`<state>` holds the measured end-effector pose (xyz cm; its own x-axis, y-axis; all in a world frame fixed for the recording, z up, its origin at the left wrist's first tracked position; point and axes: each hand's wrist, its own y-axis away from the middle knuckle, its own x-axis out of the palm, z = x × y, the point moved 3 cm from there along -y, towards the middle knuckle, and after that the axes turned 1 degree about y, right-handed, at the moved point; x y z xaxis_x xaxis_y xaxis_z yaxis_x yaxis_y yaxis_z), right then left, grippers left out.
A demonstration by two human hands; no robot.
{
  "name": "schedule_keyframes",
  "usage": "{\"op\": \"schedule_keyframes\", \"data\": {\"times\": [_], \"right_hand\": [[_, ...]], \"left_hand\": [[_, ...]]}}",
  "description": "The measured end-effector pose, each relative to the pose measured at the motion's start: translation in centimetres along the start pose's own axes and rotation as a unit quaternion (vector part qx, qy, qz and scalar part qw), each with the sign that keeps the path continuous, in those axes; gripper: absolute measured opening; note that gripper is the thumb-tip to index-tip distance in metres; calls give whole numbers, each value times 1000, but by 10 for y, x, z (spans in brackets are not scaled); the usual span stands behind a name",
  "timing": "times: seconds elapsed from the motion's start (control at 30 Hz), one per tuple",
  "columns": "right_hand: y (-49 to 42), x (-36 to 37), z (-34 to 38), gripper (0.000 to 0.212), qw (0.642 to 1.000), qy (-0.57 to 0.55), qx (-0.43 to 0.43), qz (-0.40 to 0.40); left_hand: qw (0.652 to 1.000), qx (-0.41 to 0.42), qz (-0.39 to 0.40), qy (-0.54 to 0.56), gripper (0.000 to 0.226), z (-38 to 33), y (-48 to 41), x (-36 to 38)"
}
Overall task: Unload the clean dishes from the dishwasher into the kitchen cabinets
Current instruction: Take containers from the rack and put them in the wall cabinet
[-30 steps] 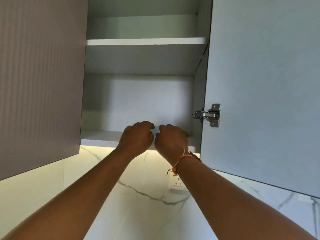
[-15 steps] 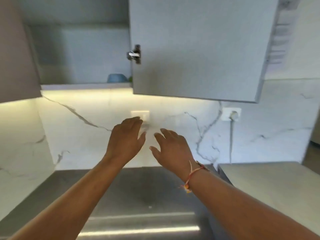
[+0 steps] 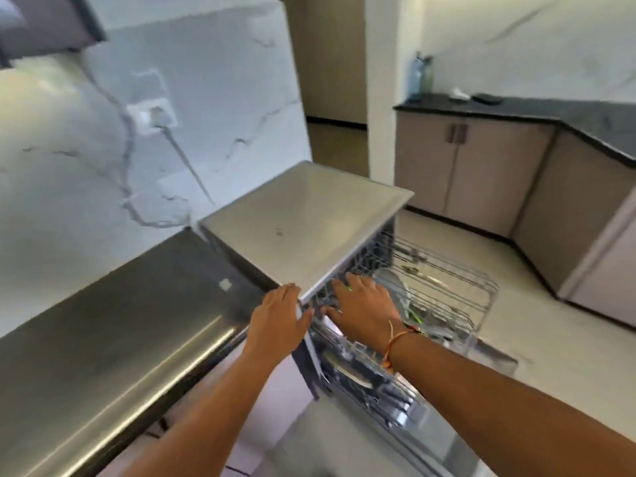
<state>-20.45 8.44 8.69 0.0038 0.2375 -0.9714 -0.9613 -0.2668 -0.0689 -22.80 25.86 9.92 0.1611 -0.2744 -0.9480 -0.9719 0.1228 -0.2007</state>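
The dishwasher [image 3: 303, 215] stands open below me, its steel top lit. Its upper wire rack [image 3: 447, 287] is pulled out to the right and holds a pale dish [image 3: 392, 280] and some green-handled utensils [image 3: 413, 313]. Lower down, more dishes [image 3: 354, 373] sit in the bottom rack, blurred. My left hand [image 3: 277, 318] hovers with straight fingers at the front corner of the dishwasher top, holding nothing. My right hand [image 3: 366, 309], with a thread band at the wrist, is spread above the near end of the upper rack and holds nothing.
A steel countertop [image 3: 103, 339] runs to the left under a marble wall with a socket [image 3: 151, 115]. The corner of the wall cabinet [image 3: 51, 22] shows at top left. Beige base cabinets [image 3: 481, 170] with a dark counter and a water bottle [image 3: 418, 75] stand at the right.
Both hands left the wall cabinet shelf, where a blue bowl stayed, and dropped down. My view swung right and down to the open dishwasher, with both hands now over its front.
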Motion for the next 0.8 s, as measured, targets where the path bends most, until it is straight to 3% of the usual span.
{"op": "schedule_keyframes", "data": {"times": [0.13, 0.37, 0.6, 0.8], "right_hand": [[31, 29, -77, 65, 993, -39, 103, 47], [42, 78, -155, 59, 973, -82, 194, 93], [-3, 150, -203, 60, 952, -95, 233, 175], [-73, 228, -221, 72, 946, -99, 207, 230]], "left_hand": [[991, 14, 126, 49, 44, -51, -14, 81], [963, -37, 246, 103, 47, -59, -57, 180], [936, -129, 319, 69, 63, -16, -116, 277], [922, -182, 341, 12, 87, 25, -163, 360]]}}
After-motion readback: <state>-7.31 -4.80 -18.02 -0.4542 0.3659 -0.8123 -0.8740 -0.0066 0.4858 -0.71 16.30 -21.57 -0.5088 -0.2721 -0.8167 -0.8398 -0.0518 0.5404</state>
